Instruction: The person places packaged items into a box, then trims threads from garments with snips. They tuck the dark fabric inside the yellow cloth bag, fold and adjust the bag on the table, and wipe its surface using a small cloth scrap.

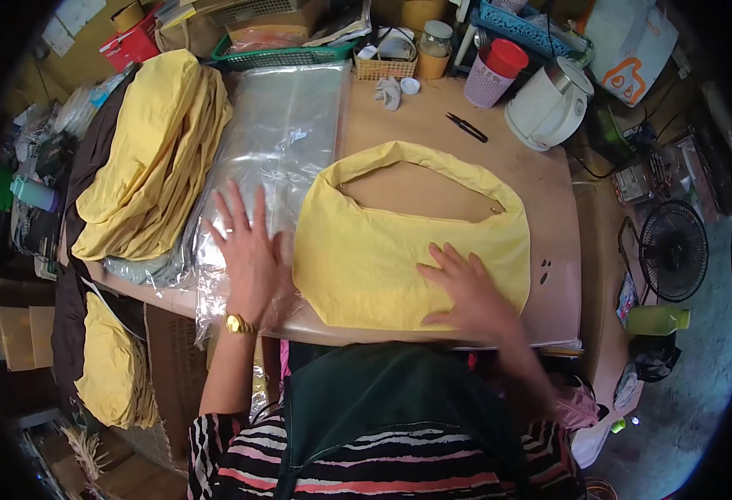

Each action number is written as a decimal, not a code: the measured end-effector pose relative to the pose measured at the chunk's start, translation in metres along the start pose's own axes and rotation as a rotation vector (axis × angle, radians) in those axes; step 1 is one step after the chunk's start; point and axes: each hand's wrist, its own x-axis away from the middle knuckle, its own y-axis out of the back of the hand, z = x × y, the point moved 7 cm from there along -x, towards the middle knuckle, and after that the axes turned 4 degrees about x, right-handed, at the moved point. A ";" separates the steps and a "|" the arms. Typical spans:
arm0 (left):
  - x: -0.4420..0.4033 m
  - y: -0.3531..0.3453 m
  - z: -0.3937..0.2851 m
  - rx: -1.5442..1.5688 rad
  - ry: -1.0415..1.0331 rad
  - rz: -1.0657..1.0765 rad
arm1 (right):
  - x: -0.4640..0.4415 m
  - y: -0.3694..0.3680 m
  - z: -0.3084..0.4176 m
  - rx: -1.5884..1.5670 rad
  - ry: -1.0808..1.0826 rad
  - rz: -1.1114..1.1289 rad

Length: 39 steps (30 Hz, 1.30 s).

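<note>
A yellow fabric shoulder bag (358, 267) lies flat on the table, its wide strap arched away from me. My right hand (466, 292) rests over the bag's lower right part, fingers spread and slightly blurred. To the left of the bag, my left hand (249, 254) is over a stack of clear plastic bags (287, 108), its fingers stretched apart and nothing in its grasp. A ring and a gold watch show on that arm. Further left, a thick pile of yellow bags (153, 158) lies at the table's edge.
Thread snips (467, 127) lie beyond the bag. At the back stand a white electric kettle (549, 104), a lilac cup (488, 83), a small basket (385, 62) and a green tray (291, 55). A black fan (674, 250) is at the right. More yellow fabric (112, 367) hangs lower left.
</note>
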 end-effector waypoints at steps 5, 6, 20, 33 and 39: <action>0.032 -0.031 -0.127 0.591 -0.449 0.274 | -0.134 0.085 -0.040 -0.326 -0.124 -0.409; 0.035 -0.043 -0.148 0.556 -0.479 0.245 | -0.175 0.084 -0.058 -0.346 -0.015 -0.521; 0.054 -0.059 -0.146 0.466 -0.505 0.369 | -0.238 0.099 -0.094 -0.480 -0.118 -0.394; 0.050 -0.062 -0.152 0.395 -0.477 0.342 | -0.059 -0.001 -0.005 0.047 0.276 -0.354; 0.051 -0.065 -0.151 0.382 -0.432 0.352 | -0.073 -0.001 -0.001 -0.027 0.330 -0.447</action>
